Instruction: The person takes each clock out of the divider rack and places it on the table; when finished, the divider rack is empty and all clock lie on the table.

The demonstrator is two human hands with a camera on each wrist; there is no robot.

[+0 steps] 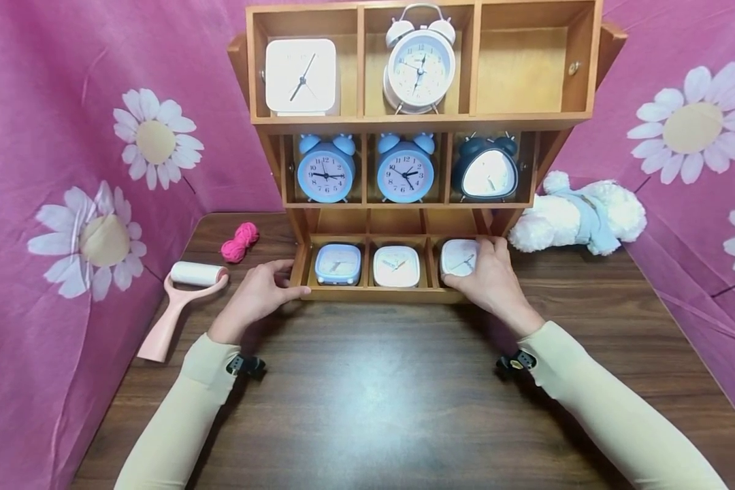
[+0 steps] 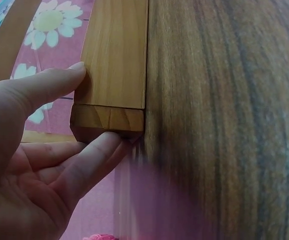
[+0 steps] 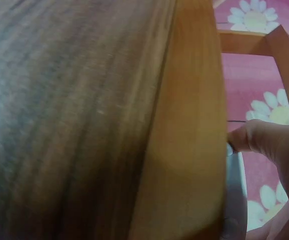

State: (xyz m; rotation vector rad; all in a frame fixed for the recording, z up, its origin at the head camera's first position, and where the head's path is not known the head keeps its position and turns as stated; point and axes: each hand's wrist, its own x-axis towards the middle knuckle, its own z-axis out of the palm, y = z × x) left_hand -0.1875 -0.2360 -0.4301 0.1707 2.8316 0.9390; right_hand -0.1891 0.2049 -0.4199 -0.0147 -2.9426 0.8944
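Note:
A wooden tiered shelf [image 1: 422, 122] stands on the table with alarm clocks in its compartments. My left hand [image 1: 262, 294] grips the front left corner of its bottom tier, thumb on the front board [image 2: 117, 55] and fingers round the end. At the bottom tier's right compartment, my right hand [image 1: 495, 280] holds a small white clock [image 1: 459, 257] between thumb and fingers. The thumb [image 3: 259, 136] touches the clock's edge [image 3: 236, 192] in the right wrist view; its fingertips are mostly hidden. Beside it sit another white clock [image 1: 396, 266] and a light blue clock [image 1: 337, 264].
Two blue twin-bell clocks and a dark teal clock [image 1: 488, 170] fill the middle tier. Above are a square white clock [image 1: 301, 75] and a white twin-bell clock [image 1: 420, 68]. A lint roller [image 1: 174, 306] and pink yarn [image 1: 240, 242] lie left; a white plush toy [image 1: 578, 212] lies right.

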